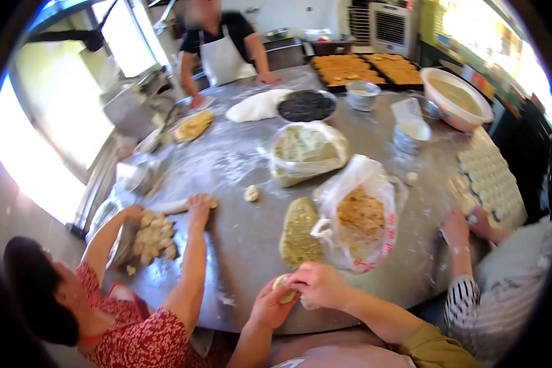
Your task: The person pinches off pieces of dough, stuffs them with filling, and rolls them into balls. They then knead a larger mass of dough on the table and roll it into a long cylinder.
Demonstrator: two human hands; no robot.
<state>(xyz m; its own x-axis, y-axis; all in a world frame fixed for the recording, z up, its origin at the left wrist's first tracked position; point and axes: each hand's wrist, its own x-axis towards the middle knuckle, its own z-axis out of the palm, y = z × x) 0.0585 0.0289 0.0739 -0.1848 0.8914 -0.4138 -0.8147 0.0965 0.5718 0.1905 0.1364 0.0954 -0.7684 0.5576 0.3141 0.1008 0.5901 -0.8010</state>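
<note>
Dough piece (283,283) is sitting pinched between both hands at the near edge of the tabletop (245,239), just in front of the green filling mound (299,232). The left hand (268,306) is cupping it from below, its grip curled partly closed around the pale lump. The right hand (319,285) is pressing on it from above, its grip bent down over the lump and touching it. So little of the lump is showing that I cannot tell which way its long axis is running. The mound's own long axis is pointing away from the hands. Against the mound's right side, a plastic bag (359,218) of brown crumbs is standing open, crowding the right hand. Beyond the mound a second bag (305,153) of greenish filling is lying, with a dark bowl (306,105) further behind. Left of the mound, a co-worker's hands (199,205) are pressing on a dough roll (172,207) beside cut chunks (153,236). Right of it, another person's hands (466,224) are resting near a tray (494,178) of shaped rounds.
</note>
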